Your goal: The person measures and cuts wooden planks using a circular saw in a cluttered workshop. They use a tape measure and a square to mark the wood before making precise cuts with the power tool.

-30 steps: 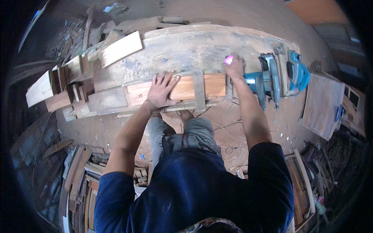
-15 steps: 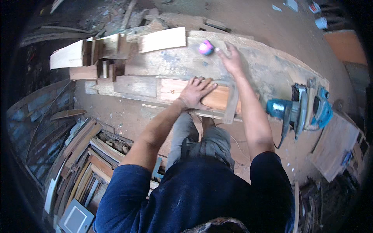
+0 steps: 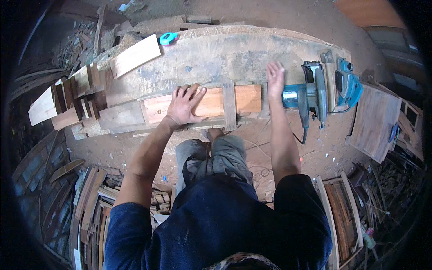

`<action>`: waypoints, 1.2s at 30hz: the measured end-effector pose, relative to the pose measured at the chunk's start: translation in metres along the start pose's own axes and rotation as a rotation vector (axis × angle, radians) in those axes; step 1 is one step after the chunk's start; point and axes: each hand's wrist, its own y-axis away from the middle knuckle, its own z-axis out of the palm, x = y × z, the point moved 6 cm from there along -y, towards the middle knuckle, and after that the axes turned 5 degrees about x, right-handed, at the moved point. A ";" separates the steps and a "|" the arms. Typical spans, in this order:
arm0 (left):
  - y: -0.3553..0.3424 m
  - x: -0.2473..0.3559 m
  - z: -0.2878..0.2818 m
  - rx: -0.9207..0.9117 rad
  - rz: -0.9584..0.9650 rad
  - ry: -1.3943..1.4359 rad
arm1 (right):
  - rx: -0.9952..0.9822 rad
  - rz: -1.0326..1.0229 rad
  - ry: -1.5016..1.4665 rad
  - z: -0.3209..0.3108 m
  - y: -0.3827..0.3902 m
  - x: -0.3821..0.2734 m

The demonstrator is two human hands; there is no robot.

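Fingers spread, my left hand point(image 3: 183, 107) lies on the reddish board point(image 3: 243, 99) on the long weathered workbench point(image 3: 225, 49). A narrow wooden strip point(image 3: 229, 107) crosses that board just right of my hand. My right hand point(image 3: 275, 83), slightly smeared, has its fingers extended with nothing in them, just left of a teal circular saw point(image 3: 316, 94); whether it touches the saw I cannot tell. A second teal power tool point(image 3: 348, 85) sits beside the saw. A cyan tape measure point(image 3: 168, 38) rests at the bench's far side, beside a pale board point(image 3: 135, 56).
Several wood offcuts point(image 3: 67, 96) crowd the bench's left end. A panel point(image 3: 373, 121) stands at the right. Stacks of planks point(image 3: 90, 207) and more timber point(image 3: 342, 216) lie either side of my legs. A cord point(image 3: 256, 145) trails on the floor.
The tape measure, earlier at my right hand, has travelled left to the far side. My right hand reached forward, let it go, and has drawn back toward the saw. The view shifted between frames.
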 end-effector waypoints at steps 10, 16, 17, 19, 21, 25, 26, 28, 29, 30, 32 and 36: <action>0.001 0.006 -0.006 0.042 0.021 0.001 | -0.125 -0.070 0.105 -0.004 0.014 0.006; 0.011 0.003 -0.003 0.078 0.048 -0.042 | -0.161 -0.142 0.091 -0.005 0.014 -0.010; 0.011 0.002 -0.005 0.078 0.058 -0.051 | -0.220 -0.160 0.250 0.009 0.017 -0.005; 0.007 0.007 -0.004 0.061 0.055 -0.036 | -0.290 -0.183 0.616 0.018 0.036 -0.001; 0.005 0.006 -0.001 0.032 0.049 -0.026 | -0.186 -0.338 0.526 0.022 0.040 -0.029; 0.009 0.013 0.003 0.005 -0.028 -0.089 | -0.095 -0.619 0.778 0.003 0.077 -0.114; 0.008 0.018 0.004 0.019 -0.026 -0.086 | -0.097 -0.706 0.858 -0.010 0.092 -0.133; 0.002 0.027 0.005 0.052 -0.028 -0.084 | -0.058 -0.874 1.066 -0.043 0.124 -0.161; -0.001 0.030 0.008 0.066 -0.006 -0.118 | -0.049 -0.909 1.199 -0.057 0.137 -0.169; -0.004 0.031 0.009 0.040 -0.010 -0.107 | -0.040 -0.941 1.335 -0.067 0.144 -0.175; -0.007 0.030 0.009 -0.013 -0.029 -0.086 | -0.020 -0.839 1.364 -0.092 0.142 -0.175; -0.011 0.031 0.007 -0.012 -0.026 -0.063 | -0.071 -0.400 1.332 -0.139 0.094 -0.141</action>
